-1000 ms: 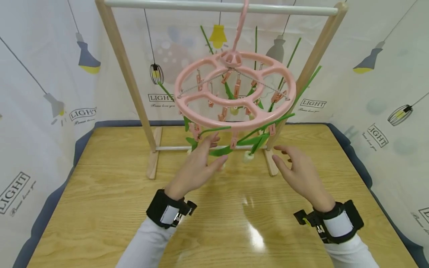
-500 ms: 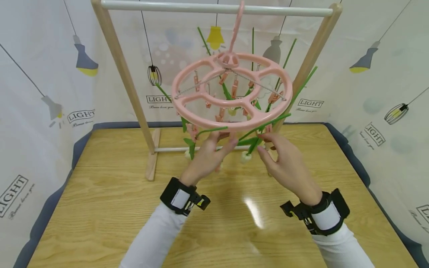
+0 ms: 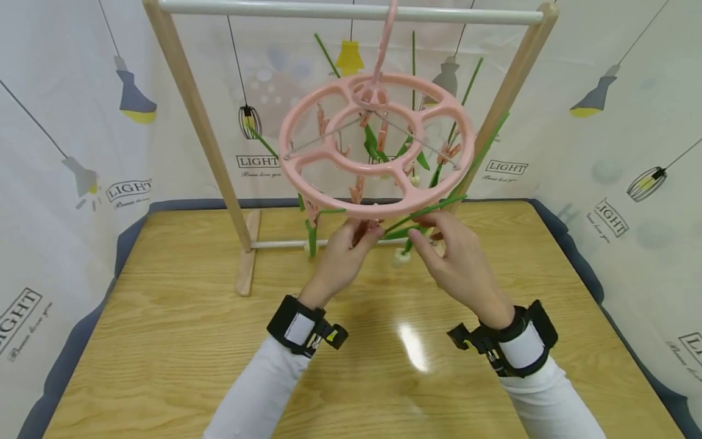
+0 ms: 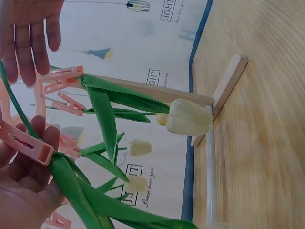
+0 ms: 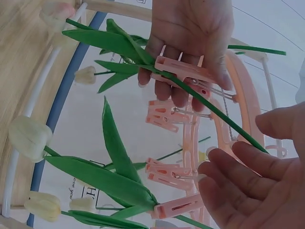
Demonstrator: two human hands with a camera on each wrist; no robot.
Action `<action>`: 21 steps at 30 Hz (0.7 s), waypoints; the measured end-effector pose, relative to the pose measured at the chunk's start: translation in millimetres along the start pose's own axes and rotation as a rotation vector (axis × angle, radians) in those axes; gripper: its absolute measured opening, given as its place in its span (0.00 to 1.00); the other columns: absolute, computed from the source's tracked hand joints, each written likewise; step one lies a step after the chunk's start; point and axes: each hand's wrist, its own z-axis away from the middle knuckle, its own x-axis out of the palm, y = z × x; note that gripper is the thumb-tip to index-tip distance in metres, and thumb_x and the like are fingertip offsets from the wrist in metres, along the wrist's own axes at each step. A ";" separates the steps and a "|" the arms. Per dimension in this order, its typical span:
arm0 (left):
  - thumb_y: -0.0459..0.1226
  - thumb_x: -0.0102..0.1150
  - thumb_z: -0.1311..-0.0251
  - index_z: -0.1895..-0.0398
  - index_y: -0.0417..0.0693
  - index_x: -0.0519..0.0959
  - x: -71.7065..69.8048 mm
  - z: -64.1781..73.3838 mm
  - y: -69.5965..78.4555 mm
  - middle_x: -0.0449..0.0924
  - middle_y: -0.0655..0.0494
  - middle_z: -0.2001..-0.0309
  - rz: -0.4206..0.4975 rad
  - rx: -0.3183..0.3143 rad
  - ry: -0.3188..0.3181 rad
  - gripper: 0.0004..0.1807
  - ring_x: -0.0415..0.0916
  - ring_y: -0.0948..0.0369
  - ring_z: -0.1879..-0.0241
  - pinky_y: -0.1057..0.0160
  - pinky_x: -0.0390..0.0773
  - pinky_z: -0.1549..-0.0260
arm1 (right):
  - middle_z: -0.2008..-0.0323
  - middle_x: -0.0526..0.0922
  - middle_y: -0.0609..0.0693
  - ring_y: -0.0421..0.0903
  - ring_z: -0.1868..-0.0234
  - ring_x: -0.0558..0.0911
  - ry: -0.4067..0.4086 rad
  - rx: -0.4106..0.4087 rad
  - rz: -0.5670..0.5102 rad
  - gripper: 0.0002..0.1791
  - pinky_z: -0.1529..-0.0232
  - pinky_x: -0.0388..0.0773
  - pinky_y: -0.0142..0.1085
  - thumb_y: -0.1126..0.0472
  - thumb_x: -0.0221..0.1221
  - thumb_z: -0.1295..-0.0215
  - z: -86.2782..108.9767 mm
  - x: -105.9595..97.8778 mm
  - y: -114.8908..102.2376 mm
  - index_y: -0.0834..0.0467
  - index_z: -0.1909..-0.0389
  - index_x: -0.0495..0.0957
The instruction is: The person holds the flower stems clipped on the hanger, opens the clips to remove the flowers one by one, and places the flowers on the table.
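A pink round clip hanger (image 3: 378, 211) hangs with artificial tulips clipped head-down below it. My left hand (image 3: 347, 255) is under its front rim and grips a pink clothespin (image 5: 181, 71); the thumb lies on its handle end, with the fingers behind. That clothespin holds a tulip by its green stem (image 5: 209, 106), its leaves (image 4: 78, 186) spreading below the clip. My right hand (image 3: 457, 259) is to the right, below the rim. Its fingers are loosely extended, thumb apart, close to the stem's free end. In the left wrist view, a white tulip (image 4: 188, 117) hangs from another clothespin (image 4: 64, 76).
The hanger's hook (image 3: 386, 36) goes over the white top rail (image 3: 274, 8) of a wooden rack. The rack's feet (image 3: 247, 268) and lower white bar (image 3: 274, 244) stand on the wood table (image 3: 164, 329). A lamp-print cloth (image 3: 197, 110) surrounds the table.
My left hand has moved right along the front rim and taken hold of a clothespin. My right hand has moved left, in among the stems. The hanger has shifted slightly.
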 end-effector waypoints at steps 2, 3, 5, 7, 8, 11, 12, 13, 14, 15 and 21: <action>0.43 0.47 0.28 0.48 0.43 0.69 -2.0 1.0 -1.7 0.67 0.51 0.69 -0.041 0.007 0.012 0.14 0.65 0.58 0.70 0.65 0.68 0.72 | 0.56 0.85 0.63 0.53 0.57 0.82 0.012 0.011 -0.029 0.13 0.61 0.82 0.49 0.65 0.57 0.32 -0.7 1.2 -0.3 0.68 0.52 0.77; 0.42 0.47 0.28 0.49 0.44 0.69 -2.8 1.6 -2.1 0.67 0.52 0.69 -0.057 0.008 0.017 0.13 0.65 0.58 0.71 0.65 0.67 0.73 | 0.57 0.85 0.63 0.53 0.57 0.82 0.019 0.023 -0.048 0.12 0.61 0.82 0.49 0.65 0.56 0.31 -1.2 1.3 -1.2 0.68 0.52 0.77; 0.41 0.47 0.27 0.52 0.43 0.69 -4.1 2.4 -2.9 0.67 0.51 0.70 -0.079 0.018 0.020 0.11 0.64 0.57 0.72 0.65 0.67 0.73 | 0.59 0.86 0.63 0.52 0.59 0.82 0.042 0.050 -0.072 0.12 0.62 0.82 0.49 0.64 0.55 0.30 -2.0 1.7 -2.2 0.69 0.54 0.78; 0.40 0.47 0.27 0.54 0.42 0.70 -4.7 3.3 -3.3 0.68 0.50 0.70 -0.093 0.030 0.021 0.09 0.64 0.57 0.72 0.65 0.67 0.72 | 0.62 0.87 0.64 0.51 0.62 0.83 0.079 0.079 -0.094 0.12 0.63 0.82 0.47 0.63 0.55 0.30 -2.9 1.9 -3.4 0.69 0.57 0.79; 0.39 0.47 0.27 0.55 0.42 0.71 -5.0 4.0 -2.9 0.68 0.50 0.70 -0.097 0.033 0.024 0.09 0.64 0.57 0.72 0.65 0.67 0.72 | 0.64 0.87 0.64 0.52 0.64 0.83 0.102 0.091 -0.100 0.12 0.65 0.82 0.45 0.63 0.55 0.30 -3.7 1.9 -3.6 0.69 0.59 0.80; 0.38 0.49 0.29 0.60 0.39 0.71 -5.5 6.4 -2.0 0.69 0.50 0.71 -0.101 0.046 0.036 0.08 0.65 0.57 0.72 0.65 0.68 0.72 | 0.67 0.88 0.64 0.52 0.69 0.84 0.160 0.119 -0.116 0.13 0.68 0.82 0.32 0.62 0.55 0.30 -5.9 2.5 -3.8 0.69 0.62 0.80; 0.37 0.50 0.29 0.60 0.39 0.71 -5.5 7.1 -1.8 0.69 0.49 0.71 -0.106 0.052 0.041 0.08 0.65 0.58 0.72 0.65 0.68 0.72 | 0.67 0.88 0.64 0.53 0.70 0.85 0.175 0.123 -0.119 0.13 0.68 0.80 0.27 0.61 0.55 0.30 -7.0 2.9 -3.5 0.69 0.63 0.80; 0.36 0.51 0.30 0.59 0.39 0.72 -5.5 7.8 -1.3 0.69 0.49 0.71 -0.112 0.058 0.044 0.07 0.65 0.58 0.72 0.65 0.68 0.72 | 0.68 0.89 0.63 0.53 0.70 0.85 0.186 0.128 -0.124 0.13 0.68 0.79 0.23 0.61 0.55 0.30 -7.7 3.3 -3.3 0.70 0.63 0.80; 0.36 0.51 0.30 0.58 0.39 0.72 -5.4 8.4 -0.4 0.69 0.49 0.71 -0.116 0.065 0.045 0.07 0.65 0.58 0.72 0.65 0.68 0.72 | 0.68 0.89 0.63 0.54 0.70 0.85 0.197 0.131 -0.130 0.13 0.68 0.78 0.20 0.61 0.56 0.30 -8.4 3.6 -3.1 0.70 0.63 0.80; 0.36 0.52 0.30 0.57 0.39 0.73 -5.1 8.7 0.2 0.70 0.48 0.71 -0.121 0.074 0.046 0.08 0.65 0.58 0.72 0.64 0.69 0.72 | 0.67 0.89 0.63 0.53 0.70 0.85 0.203 0.135 -0.138 0.13 0.68 0.77 0.17 0.61 0.56 0.30 -8.8 4.0 -2.9 0.70 0.62 0.79; 0.38 0.55 0.32 0.47 0.39 0.75 -1.6 8.1 5.3 0.83 0.44 0.57 -0.168 0.122 0.063 0.15 0.77 0.57 0.61 0.54 0.82 0.59 | 0.68 0.86 0.66 0.35 0.70 0.82 0.254 0.135 -0.226 0.12 0.69 0.78 0.17 0.64 0.55 0.31 -10.0 5.4 -0.8 0.73 0.57 0.75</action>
